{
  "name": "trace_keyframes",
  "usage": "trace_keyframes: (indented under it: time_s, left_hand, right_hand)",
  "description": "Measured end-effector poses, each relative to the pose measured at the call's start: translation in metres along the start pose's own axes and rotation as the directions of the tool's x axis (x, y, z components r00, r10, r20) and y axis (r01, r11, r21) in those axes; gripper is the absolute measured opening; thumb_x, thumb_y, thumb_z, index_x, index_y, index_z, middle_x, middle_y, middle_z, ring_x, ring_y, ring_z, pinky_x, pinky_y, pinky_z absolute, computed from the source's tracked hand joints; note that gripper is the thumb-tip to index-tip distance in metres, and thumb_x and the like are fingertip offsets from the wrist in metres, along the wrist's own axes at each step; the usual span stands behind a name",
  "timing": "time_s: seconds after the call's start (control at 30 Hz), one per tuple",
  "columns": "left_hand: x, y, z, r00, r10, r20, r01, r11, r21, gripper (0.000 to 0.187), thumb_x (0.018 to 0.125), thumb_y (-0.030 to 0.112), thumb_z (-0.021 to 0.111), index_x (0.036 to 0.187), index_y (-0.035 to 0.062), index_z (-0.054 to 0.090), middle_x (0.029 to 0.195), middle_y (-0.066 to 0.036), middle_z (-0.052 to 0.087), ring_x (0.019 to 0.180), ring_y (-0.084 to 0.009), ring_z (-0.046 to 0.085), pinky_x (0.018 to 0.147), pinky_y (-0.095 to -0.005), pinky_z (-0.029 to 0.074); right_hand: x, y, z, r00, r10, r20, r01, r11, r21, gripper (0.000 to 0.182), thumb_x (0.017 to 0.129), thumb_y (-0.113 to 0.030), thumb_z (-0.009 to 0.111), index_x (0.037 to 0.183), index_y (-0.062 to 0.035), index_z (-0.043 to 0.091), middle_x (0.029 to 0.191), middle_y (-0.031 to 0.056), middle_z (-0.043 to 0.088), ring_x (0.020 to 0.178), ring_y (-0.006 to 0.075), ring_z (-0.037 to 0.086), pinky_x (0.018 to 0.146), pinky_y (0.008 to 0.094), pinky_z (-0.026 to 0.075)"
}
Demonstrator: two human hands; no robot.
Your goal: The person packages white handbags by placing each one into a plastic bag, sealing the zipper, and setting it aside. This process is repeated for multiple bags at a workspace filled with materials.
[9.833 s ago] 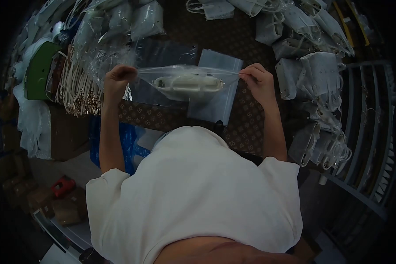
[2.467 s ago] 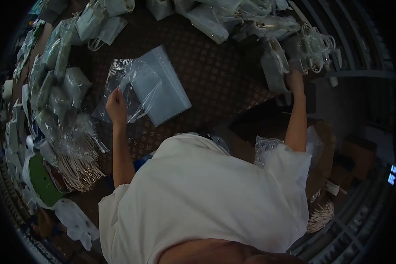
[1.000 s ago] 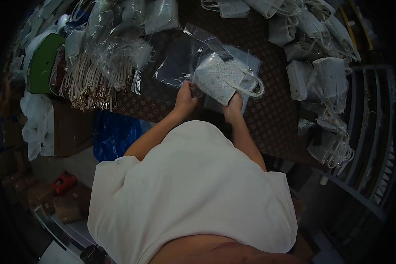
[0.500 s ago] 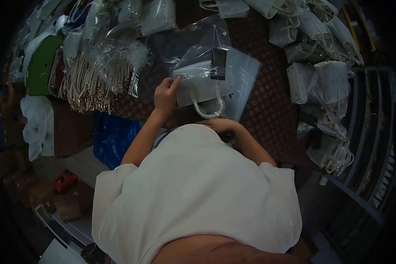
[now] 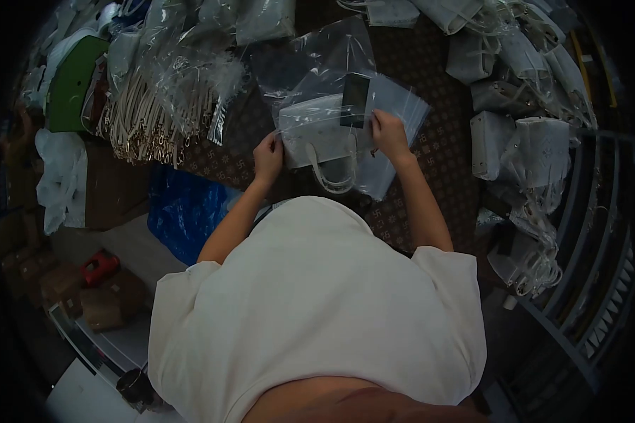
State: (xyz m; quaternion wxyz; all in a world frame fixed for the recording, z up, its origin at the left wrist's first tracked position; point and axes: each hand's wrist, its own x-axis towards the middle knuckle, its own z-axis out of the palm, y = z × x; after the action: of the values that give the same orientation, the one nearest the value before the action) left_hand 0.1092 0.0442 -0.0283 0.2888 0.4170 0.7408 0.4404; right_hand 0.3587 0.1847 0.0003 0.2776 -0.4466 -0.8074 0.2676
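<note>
A white handbag (image 5: 309,120) lies on the table in front of me, partly inside a clear plastic bag (image 5: 317,60). Its looped handle (image 5: 335,187) sticks out of the plastic toward my body. A dark rectangular patch (image 5: 355,100) shows at the plastic's right side. My left hand (image 5: 268,158) is closed, pinching the plastic's left edge beside the handbag. Across from it, my right hand (image 5: 390,134) pinches the right edge with thumb and fingers. Under and to the right of the handbag sits a stack of flat clear plastic bags (image 5: 406,109).
Many cream straps with gold clasps (image 5: 152,127) hang at the table's left, under plastic. Wrapped white bags (image 5: 543,148) are piled along the right side. A blue plastic sack (image 5: 183,211) lies below the left edge, near a cardboard box (image 5: 116,187). A metal rack (image 5: 578,233) stands right.
My right hand has come up from beside my body to the plastic's right edge. My left hand has shifted slightly lower along the left edge. The view has tilted a little.
</note>
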Motion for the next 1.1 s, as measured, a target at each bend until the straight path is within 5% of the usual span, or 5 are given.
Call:
trace_keyframes:
  time_s: [0.23,0.47,0.63,0.8,1.1]
  left_hand:
    - [-0.046,-0.011,-0.034,0.89,0.415,0.191,-0.449,0.872,0.197,0.015,0.077,0.001,0.056,0.092,0.001,0.054,0.079,-0.015,0.055,0.069,-0.0298,0.057,0.062,-0.0337,0.045]
    - [-0.059,0.009,-0.056,0.879,0.293,0.377,-0.364,0.922,0.134,0.014,0.074,0.0,0.059,0.087,0.001,0.053,0.077,-0.014,0.054,0.066,-0.0284,0.056,0.058,-0.0322,0.045]
    - [-0.02,0.07,-0.064,0.937,0.266,0.227,-0.253,0.964,-0.085,0.009,0.077,0.001,0.057,0.086,0.0,0.057,0.07,-0.01,0.057,0.059,-0.0148,0.055,0.054,-0.0259,0.044]
    - [0.028,0.18,-0.1,0.831,0.55,0.086,-0.555,0.83,0.055,0.014,0.079,0.004,0.057,0.092,-0.0008,0.059,0.07,-0.007,0.059,0.059,-0.0107,0.056,0.053,-0.0233,0.044]
    - [0.061,0.163,-0.158,0.889,-0.009,0.458,0.071,0.99,-0.119,0.018,0.081,0.009,0.055,0.094,-0.0007,0.062,0.07,-0.004,0.06,0.059,-0.0082,0.056,0.053,-0.0204,0.046]
  right_hand:
    - [-0.089,-0.013,0.004,0.929,0.352,0.113,-0.363,0.928,0.088,0.013,0.08,-0.009,0.049,0.073,0.0014,0.054,0.071,0.0224,0.055,0.069,0.0393,0.055,0.058,0.0435,0.042]
    - [-0.161,-0.045,-0.017,0.848,0.472,0.242,-0.436,0.88,-0.187,0.014,0.078,-0.009,0.046,0.073,-0.0013,0.056,0.072,0.0207,0.057,0.071,0.0394,0.056,0.062,0.0456,0.045]
    - [-0.113,-0.066,-0.062,0.936,0.351,0.021,-0.341,0.922,-0.186,0.013,0.079,-0.009,0.048,0.074,-0.0016,0.057,0.069,0.0199,0.057,0.068,0.0379,0.056,0.058,0.0435,0.043]
    - [-0.05,-0.115,-0.135,0.974,0.16,-0.163,-0.197,0.948,-0.249,0.013,0.08,-0.008,0.051,0.084,-0.0006,0.061,0.063,0.0156,0.058,0.055,0.0264,0.059,0.051,0.0339,0.044]
    - [-0.031,-0.133,-0.155,0.896,0.373,0.241,-0.442,0.803,0.4,0.015,0.083,-0.011,0.054,0.087,0.001,0.062,0.059,0.0024,0.058,0.05,0.0065,0.053,0.046,0.0166,0.042]
